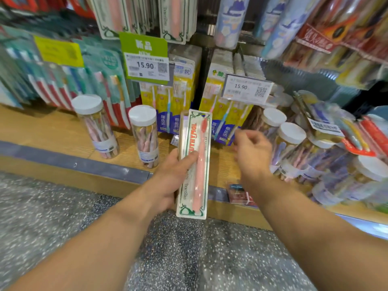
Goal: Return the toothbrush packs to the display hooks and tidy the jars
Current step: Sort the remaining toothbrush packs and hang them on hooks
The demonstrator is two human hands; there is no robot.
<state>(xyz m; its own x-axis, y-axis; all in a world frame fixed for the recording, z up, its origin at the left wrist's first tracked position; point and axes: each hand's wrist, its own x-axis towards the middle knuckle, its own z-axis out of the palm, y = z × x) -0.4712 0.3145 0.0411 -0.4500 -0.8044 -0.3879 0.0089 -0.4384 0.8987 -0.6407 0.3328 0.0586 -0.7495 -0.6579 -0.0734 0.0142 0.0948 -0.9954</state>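
My left hand [172, 175] grips the toothbrush pack [194, 164] near its middle: the thumb lies across the front of the card and the fingers wrap behind it. The pack stands nearly upright in front of the wooden shelf [52, 131], top edge toward the display, and carries a pink toothbrush under clear plastic on a white card with green trim. My right hand [253, 152] hovers just beside the pack, to its right, apart from it; its fingers are loosely curled and hold nothing. Two clear jars with white lids, the left jar [96, 124] and the middle jar [144, 135], stand upright on the shelf, well apart from the pack. A cluster of similar jars [298, 150] crowds the shelf's right side, blurred. Matching packs [174, 17] hang above. Two price tags [147, 66] read 15.90.
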